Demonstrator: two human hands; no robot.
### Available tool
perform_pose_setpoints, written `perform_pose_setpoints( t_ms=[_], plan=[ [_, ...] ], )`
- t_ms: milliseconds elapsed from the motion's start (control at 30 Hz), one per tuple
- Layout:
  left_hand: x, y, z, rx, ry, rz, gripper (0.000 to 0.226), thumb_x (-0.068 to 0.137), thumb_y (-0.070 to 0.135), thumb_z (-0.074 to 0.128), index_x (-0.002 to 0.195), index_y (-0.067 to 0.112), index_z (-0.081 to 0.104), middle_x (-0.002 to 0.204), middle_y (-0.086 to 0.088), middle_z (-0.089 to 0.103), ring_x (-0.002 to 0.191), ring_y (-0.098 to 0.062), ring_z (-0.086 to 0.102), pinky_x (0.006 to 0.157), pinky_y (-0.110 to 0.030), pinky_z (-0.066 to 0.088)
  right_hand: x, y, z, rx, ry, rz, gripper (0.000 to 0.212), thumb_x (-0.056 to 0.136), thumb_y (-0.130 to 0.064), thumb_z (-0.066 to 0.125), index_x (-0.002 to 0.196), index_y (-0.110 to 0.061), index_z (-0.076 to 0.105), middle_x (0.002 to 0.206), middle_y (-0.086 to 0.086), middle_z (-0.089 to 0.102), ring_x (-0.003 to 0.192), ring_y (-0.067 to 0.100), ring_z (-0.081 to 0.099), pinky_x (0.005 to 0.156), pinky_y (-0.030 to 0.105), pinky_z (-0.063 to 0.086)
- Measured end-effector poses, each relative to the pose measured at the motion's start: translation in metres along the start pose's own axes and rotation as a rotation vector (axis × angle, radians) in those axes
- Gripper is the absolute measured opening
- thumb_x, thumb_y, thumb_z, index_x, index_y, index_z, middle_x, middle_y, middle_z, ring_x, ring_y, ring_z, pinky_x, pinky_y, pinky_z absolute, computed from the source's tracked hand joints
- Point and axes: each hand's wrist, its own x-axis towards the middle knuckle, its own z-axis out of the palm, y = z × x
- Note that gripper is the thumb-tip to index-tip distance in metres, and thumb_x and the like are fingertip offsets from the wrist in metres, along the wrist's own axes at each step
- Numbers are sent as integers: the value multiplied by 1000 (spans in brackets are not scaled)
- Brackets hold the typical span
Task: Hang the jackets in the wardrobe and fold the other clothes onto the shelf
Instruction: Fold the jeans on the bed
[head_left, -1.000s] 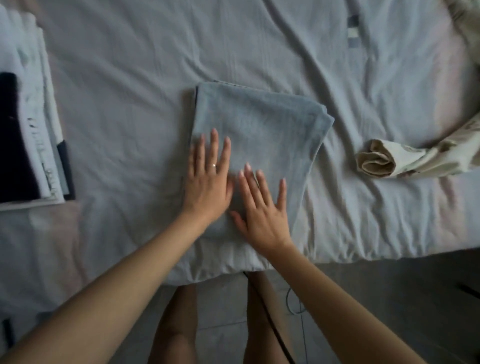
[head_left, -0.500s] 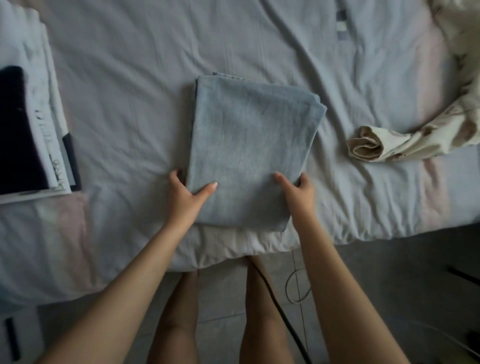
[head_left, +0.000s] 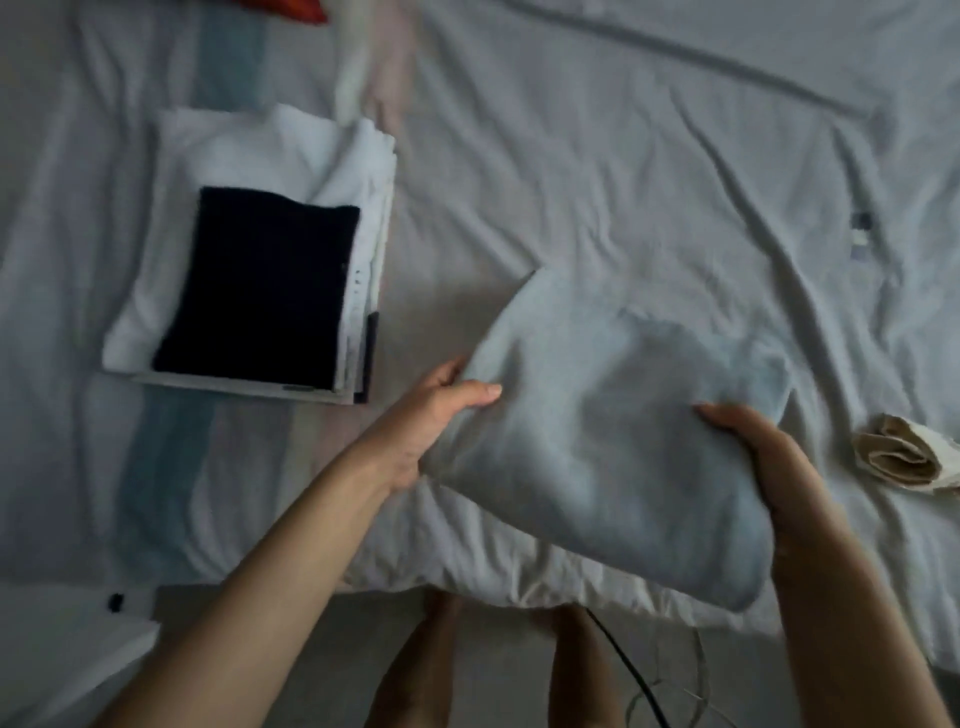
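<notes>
The left hand (head_left: 431, 421) grips the left edge of the folded grey cloth (head_left: 597, 441), thumb lying on top and the fingers tucked out of sight beneath it. The right hand (head_left: 763, 452) grips the opposite edge in the same way, curled round it with one digit showing on the upper face. Between the two hands the cloth sags a little in the middle and sits at a slant, one corner pointing away from the person. It looks raised just off the sheet (head_left: 597, 182) near the bed's front edge, though blur makes that hard to confirm. To the left, well apart from the cloth, a pile (head_left: 244, 150) of folded white clothes lies on the sheet with a black piece (head_left: 260, 286) folded on top. To the right, near the right hand but not touching it, lies a cream roll (head_left: 898, 457) of fabric. Something red (head_left: 291, 8) shows at the top edge. Below the bed, bare legs (head_left: 415, 670) stand on the floor (head_left: 311, 649) beside a dark cable (head_left: 631, 673).
</notes>
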Motion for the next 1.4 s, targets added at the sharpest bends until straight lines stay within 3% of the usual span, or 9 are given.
perform_pose_setpoints(
  t_ms=[267,400,467,600,767,967,1267,1333,1400],
  plan=[
    [-77,141,-127,-2,331,477,24,72,13,62,95,16,64,82,5,72,72,-8,67,61,-18,52,6,-72,194,-76,-299,-291,18,87,-13,55,100,-8,66,79,2,73,69,14,70,52,21,53],
    [-56,138,-214,94,990,518,19,75,31,73,73,15,63,74,-7,63,76,-22,62,67,-32,45,67,-60,295,-135,-402,-203,17,88,-15,58,104,-9,65,82,3,73,73,15,70,60,24,57],
    [-27,96,-236,-109,1194,368,30,78,25,75,99,5,66,97,-12,65,91,-27,63,64,-31,49,102,-24,321,-223,-412,-34,20,90,-18,61,107,-8,62,83,3,71,71,14,68,61,24,57],
    [11,20,-255,-718,990,160,44,84,13,71,122,7,51,130,-14,55,106,-23,55,71,-29,52,150,38,339,-537,-296,-23,43,83,-17,73,121,-4,57,102,8,67,84,20,64,69,30,54],
    [26,15,-267,-677,1012,212,67,77,23,78,134,12,45,131,-7,56,110,-20,58,70,-28,52,162,34,343,-461,-323,27,40,85,-12,67,123,-11,54,92,2,64,78,15,61,63,28,51],
    [25,23,-263,-787,1121,199,44,90,10,52,133,8,44,119,-12,55,94,-22,52,59,-27,45,160,50,329,-449,-422,-70,45,83,-13,68,125,-11,55,117,6,65,98,18,63,72,27,54],
    [10,11,-260,-952,944,277,31,94,7,36,120,10,52,100,-8,61,88,-24,58,65,-29,52,150,79,317,-230,-480,-68,15,89,4,53,96,-6,62,81,1,71,67,5,69,56,14,51],
    [7,8,-258,-984,936,320,40,93,6,32,128,3,52,113,-13,62,100,-27,58,76,-31,52,145,78,318,-243,-487,-72,17,87,6,52,96,-5,62,85,3,70,67,6,69,56,14,51],
    [10,5,-262,-915,978,265,44,92,8,37,134,5,49,124,-14,58,94,-25,61,65,-26,54,148,76,317,-253,-443,-88,18,87,7,52,94,-7,62,86,4,68,68,6,69,57,14,51]
  ],
)
